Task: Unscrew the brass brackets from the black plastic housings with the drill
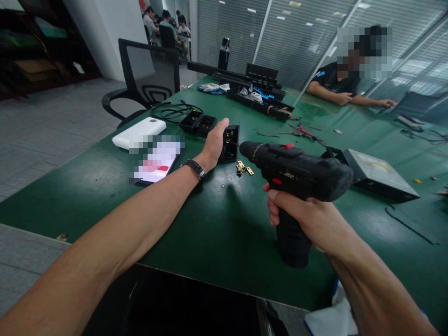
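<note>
The left hand [214, 142] steadied a small black housing [230, 143] upright on the green worktop [196, 219]; the right hand [308, 219] gripped a cordless drill [297, 175], bit aimed at it. Loose brass fittings [244, 168] suggested disassembly partly done, the housing unfinished.

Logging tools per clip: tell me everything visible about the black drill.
The drill is a matte black cordless pistol-grip type, plastic by its look, with small red controls on top and on the side. The right hand grips its handle, holding it above the green table. Its body lies roughly level; the chuck points left at a small black box that the left hand steadies. The bit is too small to tell.
</note>
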`<state>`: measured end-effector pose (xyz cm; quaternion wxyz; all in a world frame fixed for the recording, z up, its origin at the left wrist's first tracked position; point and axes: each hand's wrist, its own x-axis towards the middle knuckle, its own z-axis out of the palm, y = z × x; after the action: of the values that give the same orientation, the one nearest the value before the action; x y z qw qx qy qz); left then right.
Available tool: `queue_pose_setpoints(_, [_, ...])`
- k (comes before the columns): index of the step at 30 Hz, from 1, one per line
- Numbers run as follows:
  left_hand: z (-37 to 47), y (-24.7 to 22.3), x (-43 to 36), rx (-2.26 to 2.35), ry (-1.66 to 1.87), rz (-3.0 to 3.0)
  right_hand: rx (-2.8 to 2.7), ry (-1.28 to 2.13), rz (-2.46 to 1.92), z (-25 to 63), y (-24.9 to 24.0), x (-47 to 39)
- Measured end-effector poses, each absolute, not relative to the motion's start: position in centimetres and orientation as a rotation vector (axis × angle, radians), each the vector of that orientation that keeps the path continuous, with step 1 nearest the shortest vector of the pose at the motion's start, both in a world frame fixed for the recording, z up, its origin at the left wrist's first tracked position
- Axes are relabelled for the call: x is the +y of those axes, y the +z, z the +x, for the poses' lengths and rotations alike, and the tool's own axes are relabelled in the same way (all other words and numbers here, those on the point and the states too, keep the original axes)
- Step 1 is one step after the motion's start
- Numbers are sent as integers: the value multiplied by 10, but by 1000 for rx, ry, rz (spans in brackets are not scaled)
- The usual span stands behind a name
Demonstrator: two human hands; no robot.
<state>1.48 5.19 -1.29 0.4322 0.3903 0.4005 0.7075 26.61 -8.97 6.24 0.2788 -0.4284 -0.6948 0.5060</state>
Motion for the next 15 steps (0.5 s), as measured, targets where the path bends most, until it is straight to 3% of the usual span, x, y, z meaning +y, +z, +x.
queue_pose_setpoints(15, [16,-15,52,962,1716,929,-1881,1360,-1124,265,64,-90])
